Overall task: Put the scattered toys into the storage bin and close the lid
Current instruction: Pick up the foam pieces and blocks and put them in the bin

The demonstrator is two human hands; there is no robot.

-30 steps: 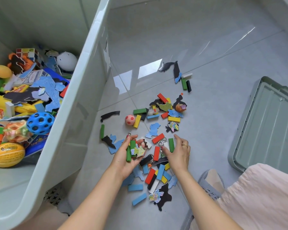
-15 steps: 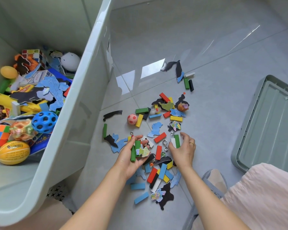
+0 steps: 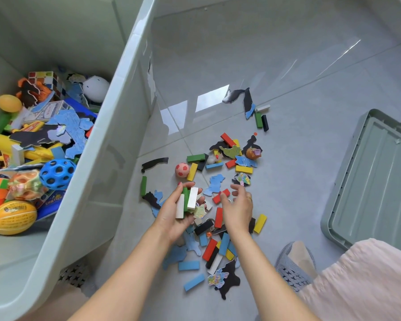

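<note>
A pale green storage bin (image 3: 125, 100) stands at the left, holding balls, cubes and puzzle pieces. Coloured wooden blocks (image 3: 210, 250) and flat puzzle pieces (image 3: 214, 184) lie scattered on the grey tiled floor beside it. My left hand (image 3: 169, 216) is palm up and grips a bundle of blocks (image 3: 192, 198), white and green, with a puzzle piece. My right hand (image 3: 237, 209) hovers just to the right of it, fingers loosely bent over a red block (image 3: 220, 197), holding nothing I can see. The bin's lid (image 3: 375, 177) lies upside down on the floor at the right.
A small pink football (image 3: 182, 169) sits beyond my left hand. More pieces (image 3: 249, 105) lie farther off on the floor. A grey slipper (image 3: 294, 265) and pink clothing (image 3: 368, 286) fill the lower right corner. A floor drain grate (image 3: 73, 274) shows under the bin.
My right hand passed a white block into my left hand and let go. The left hand's bundle has grown and risen slightly. The camera moved in closer.
</note>
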